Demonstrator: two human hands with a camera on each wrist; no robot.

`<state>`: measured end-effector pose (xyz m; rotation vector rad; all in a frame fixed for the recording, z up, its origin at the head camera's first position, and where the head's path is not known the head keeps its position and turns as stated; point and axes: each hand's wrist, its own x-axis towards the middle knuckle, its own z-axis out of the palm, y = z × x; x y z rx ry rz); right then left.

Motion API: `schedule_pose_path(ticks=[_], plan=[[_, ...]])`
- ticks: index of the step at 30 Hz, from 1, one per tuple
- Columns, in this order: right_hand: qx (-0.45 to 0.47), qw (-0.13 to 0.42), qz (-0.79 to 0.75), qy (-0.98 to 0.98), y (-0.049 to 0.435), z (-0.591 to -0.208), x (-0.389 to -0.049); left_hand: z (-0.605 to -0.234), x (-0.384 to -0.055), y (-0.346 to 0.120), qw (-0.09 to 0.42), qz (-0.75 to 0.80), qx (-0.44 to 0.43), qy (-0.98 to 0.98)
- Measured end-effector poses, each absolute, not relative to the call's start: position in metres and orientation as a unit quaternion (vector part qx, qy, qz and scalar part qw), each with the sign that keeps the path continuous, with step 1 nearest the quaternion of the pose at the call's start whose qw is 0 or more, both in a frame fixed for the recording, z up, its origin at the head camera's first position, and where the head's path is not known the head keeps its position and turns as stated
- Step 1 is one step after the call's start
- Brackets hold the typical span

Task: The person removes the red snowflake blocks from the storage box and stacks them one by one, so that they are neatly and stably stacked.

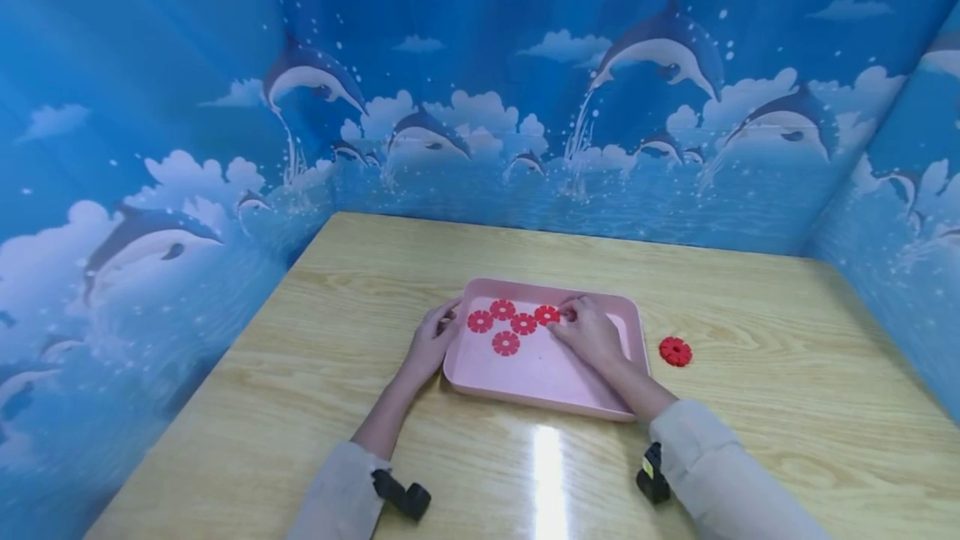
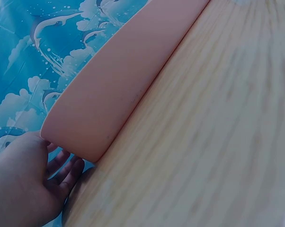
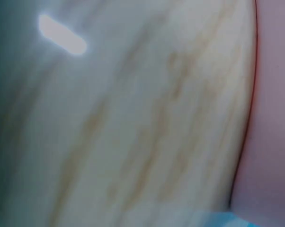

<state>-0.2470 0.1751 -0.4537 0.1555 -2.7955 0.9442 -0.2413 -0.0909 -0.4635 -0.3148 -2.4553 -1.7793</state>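
Observation:
A pink tray (image 1: 555,386) lies on the table with several red notched plastic discs (image 1: 506,343) grouped in its left half. My right hand (image 1: 592,336) reaches over the tray and pinches the edge of the rightmost, brighter red disc (image 1: 547,316) between thumb and fingers. That hand is out of sight in the right wrist view, where only the tray's outer wall (image 3: 275,127) and tabletop show. At the tray's left side, my left hand (image 1: 431,344) rests against the rim. In the left wrist view, its loosely bent fingers (image 2: 62,165) touch the end of the tray wall (image 2: 109,90).
Another red disc, possibly a small stack (image 1: 676,351), sits on the wooden table (image 1: 750,407) to the right of the tray. A blue dolphin-print curtain (image 1: 480,65) encloses the table's back and sides. Light glares off the tabletop in front of the tray.

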Motion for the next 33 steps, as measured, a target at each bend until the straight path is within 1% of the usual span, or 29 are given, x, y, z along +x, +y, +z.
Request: schedule_pose_path(ticks=[6,22,33], plan=[[0.056,0.094,0.32,-0.941,0.1751,-0.4539,-0.2479,-0.4632,-0.2411,-0.0912,0.045,-0.588,-0.102,-0.801],[0.062,0.118,0.319,-0.938,0.1754,-0.455,-0.248,-0.4648,-0.2437,-0.0908,0.039,-0.584,-0.096,-0.805],[0.064,0.109,0.284,-0.95,0.174,-0.4571,-0.2493,-0.4642,-0.2436,-0.0904,0.038,-0.584,-0.094,-0.806]])
